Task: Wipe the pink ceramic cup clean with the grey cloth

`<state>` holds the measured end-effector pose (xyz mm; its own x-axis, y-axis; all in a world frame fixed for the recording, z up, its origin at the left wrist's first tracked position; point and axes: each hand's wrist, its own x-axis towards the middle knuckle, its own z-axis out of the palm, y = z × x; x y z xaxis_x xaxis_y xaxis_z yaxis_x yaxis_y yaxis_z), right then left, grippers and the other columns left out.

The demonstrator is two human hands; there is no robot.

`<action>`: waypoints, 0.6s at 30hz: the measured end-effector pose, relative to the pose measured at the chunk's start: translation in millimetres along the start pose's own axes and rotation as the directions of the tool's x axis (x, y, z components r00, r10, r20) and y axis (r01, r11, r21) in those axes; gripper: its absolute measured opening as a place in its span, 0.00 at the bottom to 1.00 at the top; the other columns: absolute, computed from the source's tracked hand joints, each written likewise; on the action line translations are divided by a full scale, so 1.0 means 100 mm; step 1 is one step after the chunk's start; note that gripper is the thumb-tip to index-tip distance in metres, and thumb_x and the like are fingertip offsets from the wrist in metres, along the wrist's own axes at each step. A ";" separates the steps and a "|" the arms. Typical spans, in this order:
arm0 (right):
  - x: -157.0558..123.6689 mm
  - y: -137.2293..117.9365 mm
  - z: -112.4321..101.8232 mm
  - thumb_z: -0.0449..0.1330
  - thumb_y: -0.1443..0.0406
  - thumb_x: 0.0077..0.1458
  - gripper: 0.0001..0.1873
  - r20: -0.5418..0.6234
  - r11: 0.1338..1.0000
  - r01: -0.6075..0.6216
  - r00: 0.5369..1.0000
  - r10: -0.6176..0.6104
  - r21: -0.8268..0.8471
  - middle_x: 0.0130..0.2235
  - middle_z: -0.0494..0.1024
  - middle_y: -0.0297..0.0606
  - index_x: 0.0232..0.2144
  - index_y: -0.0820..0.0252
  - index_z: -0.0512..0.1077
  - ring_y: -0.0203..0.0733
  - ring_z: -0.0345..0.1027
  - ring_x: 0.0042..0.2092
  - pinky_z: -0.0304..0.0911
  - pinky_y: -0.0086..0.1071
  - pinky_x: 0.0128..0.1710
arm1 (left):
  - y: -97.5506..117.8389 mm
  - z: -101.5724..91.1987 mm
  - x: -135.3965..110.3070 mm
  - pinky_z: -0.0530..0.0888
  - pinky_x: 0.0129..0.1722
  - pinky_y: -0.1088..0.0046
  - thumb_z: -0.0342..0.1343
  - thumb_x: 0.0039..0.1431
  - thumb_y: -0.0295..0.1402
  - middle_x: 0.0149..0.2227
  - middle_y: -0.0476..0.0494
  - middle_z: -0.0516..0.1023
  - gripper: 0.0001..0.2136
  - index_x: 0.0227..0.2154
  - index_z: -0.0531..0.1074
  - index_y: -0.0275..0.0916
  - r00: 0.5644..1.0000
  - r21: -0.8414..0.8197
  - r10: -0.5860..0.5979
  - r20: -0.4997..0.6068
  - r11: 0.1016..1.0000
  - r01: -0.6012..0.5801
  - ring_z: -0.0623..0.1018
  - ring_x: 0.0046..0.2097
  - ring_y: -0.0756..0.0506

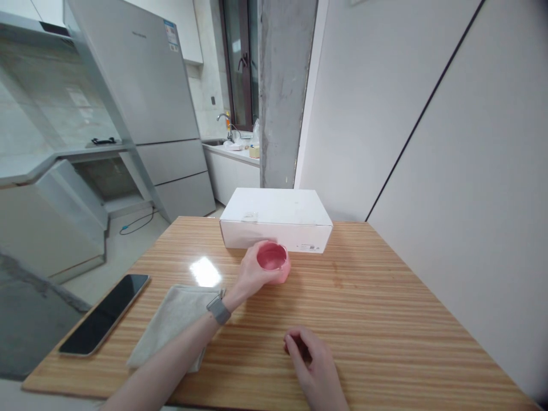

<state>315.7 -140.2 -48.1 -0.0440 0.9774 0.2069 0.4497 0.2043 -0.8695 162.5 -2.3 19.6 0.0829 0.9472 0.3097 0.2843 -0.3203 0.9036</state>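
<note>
My left hand [252, 269], reaching in from the lower left, is closed around the side of a small pink bowl [282, 275] with an uneven, notched rim. The bowl is upright, just in front of a white box [274, 234]; whether its base touches the table is hard to tell. My right hand [314, 365] is at the near edge of the wooden table [385, 319], its fingers loosely curled toward the thumb, with nothing visible in them. Beneath my left forearm lies a folded grey-beige cloth [175, 314], partly covered by the arm.
A dark-screened phone [105, 315] lies near the table's left edge. The white box stands at the far edge. Beyond the table are a grey fridge [141, 85], a sink counter [233, 162] and a concrete pillar [285, 97]. A pale wall panel [466, 188] rises along the right side.
</note>
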 end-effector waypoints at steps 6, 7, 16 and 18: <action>-0.01 0.01 0.01 0.50 0.56 0.64 0.15 -0.018 1.000 0.014 1.000 -0.014 -0.001 0.28 0.75 0.35 0.30 0.56 0.70 0.40 0.71 0.30 0.64 0.29 0.32 | -0.07 0.13 0.01 0.69 0.55 0.57 0.69 0.39 0.31 0.52 0.39 0.75 0.30 0.50 0.71 0.41 1.000 0.033 0.011 0.001 0.999 -0.011 0.74 0.53 0.38; -0.01 0.02 0.02 0.50 0.56 0.64 0.15 -0.019 1.000 0.015 1.000 -0.015 0.003 0.28 0.76 0.35 0.30 0.56 0.70 0.40 0.71 0.30 0.64 0.29 0.32 | -0.08 0.14 0.01 0.69 0.55 0.57 0.69 0.39 0.31 0.52 0.39 0.75 0.30 0.50 0.71 0.41 1.000 0.037 0.013 0.001 0.999 -0.013 0.74 0.53 0.38; -0.02 0.03 0.02 0.51 0.56 0.63 0.15 -0.031 1.000 0.015 0.999 -0.014 0.012 0.28 0.76 0.36 0.30 0.56 0.71 0.40 0.71 0.30 0.66 0.29 0.32 | -0.07 0.05 -0.04 0.57 0.64 0.52 0.70 0.42 0.40 0.64 0.29 0.59 0.46 0.63 0.55 0.37 0.999 0.180 0.035 0.040 0.983 -0.041 0.57 0.66 0.33; -0.01 0.02 0.02 0.51 0.56 0.63 0.15 -0.042 1.000 0.022 0.999 -0.022 0.006 0.28 0.77 0.36 0.31 0.56 0.71 0.40 0.72 0.30 0.66 0.29 0.32 | 0.04 -0.09 -0.12 0.59 0.63 0.52 0.67 0.46 0.42 0.66 0.30 0.56 0.43 0.63 0.55 0.39 0.998 0.201 0.059 0.019 0.978 -0.062 0.57 0.67 0.33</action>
<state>315.0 -141.2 -50.6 -0.0167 0.9695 0.2447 0.4434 0.2265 -0.8672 153.6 -14.9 22.4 0.1179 0.9267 0.3569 0.4646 -0.3691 0.8049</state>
